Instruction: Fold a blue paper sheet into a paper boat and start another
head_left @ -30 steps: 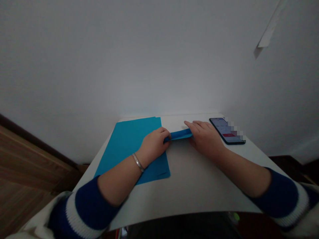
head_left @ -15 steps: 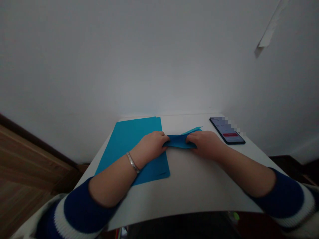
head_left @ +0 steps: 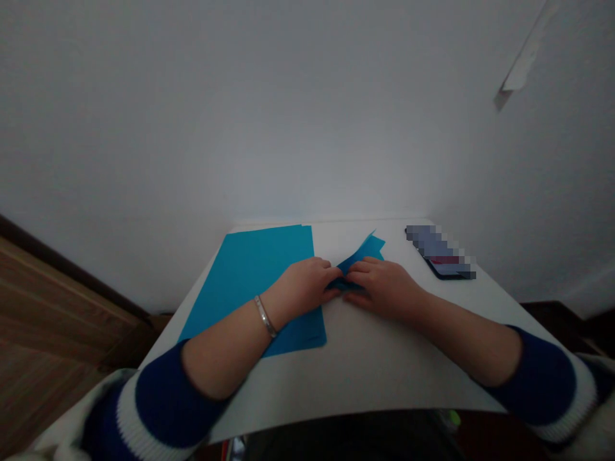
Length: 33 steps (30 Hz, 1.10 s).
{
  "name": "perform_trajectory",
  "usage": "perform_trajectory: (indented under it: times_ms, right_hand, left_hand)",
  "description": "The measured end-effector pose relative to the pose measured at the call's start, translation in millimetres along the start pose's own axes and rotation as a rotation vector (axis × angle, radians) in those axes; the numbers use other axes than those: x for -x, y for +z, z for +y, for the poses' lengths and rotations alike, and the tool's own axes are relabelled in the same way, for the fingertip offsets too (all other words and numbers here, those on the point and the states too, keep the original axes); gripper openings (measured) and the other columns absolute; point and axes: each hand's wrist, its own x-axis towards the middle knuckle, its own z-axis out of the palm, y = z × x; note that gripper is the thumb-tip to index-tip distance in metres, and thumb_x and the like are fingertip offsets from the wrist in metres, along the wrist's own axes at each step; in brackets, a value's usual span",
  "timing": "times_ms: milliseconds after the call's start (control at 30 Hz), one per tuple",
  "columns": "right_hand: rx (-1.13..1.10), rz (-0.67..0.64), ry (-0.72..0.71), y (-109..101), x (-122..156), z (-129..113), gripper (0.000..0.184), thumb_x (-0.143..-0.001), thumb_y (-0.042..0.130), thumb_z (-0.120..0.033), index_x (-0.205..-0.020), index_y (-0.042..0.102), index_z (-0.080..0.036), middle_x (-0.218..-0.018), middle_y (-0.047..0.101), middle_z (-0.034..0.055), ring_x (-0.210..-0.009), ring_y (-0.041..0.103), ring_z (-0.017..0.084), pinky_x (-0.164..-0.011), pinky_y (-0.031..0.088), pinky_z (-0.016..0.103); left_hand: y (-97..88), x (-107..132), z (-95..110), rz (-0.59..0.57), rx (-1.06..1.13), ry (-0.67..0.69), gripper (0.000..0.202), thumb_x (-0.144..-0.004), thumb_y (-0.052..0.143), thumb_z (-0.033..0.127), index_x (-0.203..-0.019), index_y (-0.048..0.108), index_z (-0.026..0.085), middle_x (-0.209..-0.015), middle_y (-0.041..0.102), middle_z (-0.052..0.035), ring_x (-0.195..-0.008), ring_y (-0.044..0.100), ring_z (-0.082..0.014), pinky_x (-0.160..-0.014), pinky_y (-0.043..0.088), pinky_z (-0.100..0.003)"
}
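Observation:
A folded piece of blue paper [head_left: 361, 253] is held between both hands above the middle of the table. My left hand [head_left: 310, 283] pinches its near left end, the fingers closed. Close beside it, my right hand [head_left: 382, 285] grips the paper's near side with bent fingers. The paper's far end sticks up and away to the right, showing a notched, pointed edge. Its lower part is mostly covered by my fingers. Beneath my left forearm lies a stack of larger blue sheets [head_left: 254, 269].
The white table [head_left: 384, 365] stands against a pale wall [head_left: 307, 128]. A phone [head_left: 439, 253] lies at the table's right side, partly pixelated. Brown wooden panelling [head_left: 57, 326] is at the left. A white strip [head_left: 523, 64] hangs on the wall at upper right.
My hands have come closer together, the right one moving left. The stretched blue paper has turned, and its far end now points up and away from me.

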Motion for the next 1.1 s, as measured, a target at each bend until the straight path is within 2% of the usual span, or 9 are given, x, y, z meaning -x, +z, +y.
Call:
perform_trajectory:
  times_ms: [200, 367, 600, 933, 1100]
  right_hand:
    - [-0.112, 0.08, 0.038, 10.3, -1.7, 4.2, 0.018, -0.089, 0.056, -0.031, -0.094, 0.071, -0.024, -0.096, 0.068, 0.0032, -0.088, 0.057, 0.018, -0.07, 0.039, 0.029]
    - [-0.124, 0.076, 0.059, 11.4, -2.7, 5.5, 0.013, -0.087, 0.059, -0.025, -0.087, 0.071, -0.022, -0.09, 0.066, 0.0032, -0.086, 0.055, 0.017, -0.069, 0.038, 0.028]
    - [-0.201, 0.103, 0.05, 11.6, -2.4, 5.0, 0.015, -0.082, 0.064, -0.032, -0.09, 0.068, -0.02, -0.094, 0.064, 0.0042, -0.09, 0.054, 0.019, -0.074, 0.04, 0.03]
    - [-0.362, 0.079, 0.137, 20.9, -10.1, 10.5, 0.006, -0.081, 0.066, -0.027, -0.082, 0.068, -0.021, -0.09, 0.064, 0.0028, -0.088, 0.054, 0.018, -0.079, 0.04, 0.032]
    - [-0.33, 0.069, 0.146, 17.8, -10.4, 7.6, 0.007, -0.08, 0.067, -0.026, -0.082, 0.066, -0.02, -0.09, 0.063, 0.0035, -0.087, 0.054, 0.019, -0.076, 0.039, 0.031]
  left_hand:
    - [-0.8, 0.6, 0.1, 0.025, 0.099, -0.019, 0.024, -0.087, 0.057, 0.03, -0.109, 0.062, 0.021, -0.092, 0.066, -0.0061, -0.09, 0.061, -0.022, -0.077, 0.047, -0.031]
    - [-0.6, 1.9, -1.9, 0.022, 0.16, -0.05, 0.027, -0.086, 0.057, 0.027, -0.111, 0.062, 0.022, -0.096, 0.068, -0.0056, -0.092, 0.062, -0.022, -0.08, 0.047, -0.032]
    - [1.3, 1.7, -1.8, 0.038, 0.177, -0.048, 0.026, -0.085, 0.057, 0.025, -0.11, 0.063, 0.023, -0.096, 0.068, -0.0054, -0.091, 0.062, -0.0218, -0.079, 0.047, -0.032]
    - [-1.0, 1.4, -0.2, 0.025, 0.174, -0.08, 0.026, -0.084, 0.057, 0.026, -0.109, 0.064, 0.025, -0.092, 0.07, -0.004, -0.084, 0.064, -0.0212, -0.073, 0.047, -0.029]
    - [-2.8, 2.9, 1.7, 0.032, 0.169, -0.112, 0.037, -0.084, 0.057, 0.024, -0.12, 0.057, 0.026, -0.1, 0.069, -0.0049, -0.089, 0.064, -0.0227, -0.075, 0.048, -0.031]
